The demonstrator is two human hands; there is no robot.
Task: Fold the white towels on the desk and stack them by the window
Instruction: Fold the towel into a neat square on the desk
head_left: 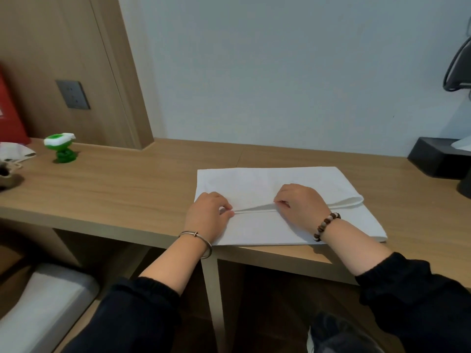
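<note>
A white towel [267, 226] lies flat on the wooden desk [122, 189], near its front edge and right of centre. Its far half is doubled over toward me, leaving a free edge across the middle. My left hand [207, 214] pinches that edge at the towel's left side. My right hand [300, 202] pinches the same edge further right, where the upper layer lifts a little off the lower one. At the right end the fold bulges into a soft loop. No window shows in this view.
A green and white toy [62, 148] stands at the back left of the desk, beside a crumpled white cloth [15, 152] and a red box [10, 115]. A black tissue box [439, 157] sits at the back right. A grey seat [43, 304] is below left.
</note>
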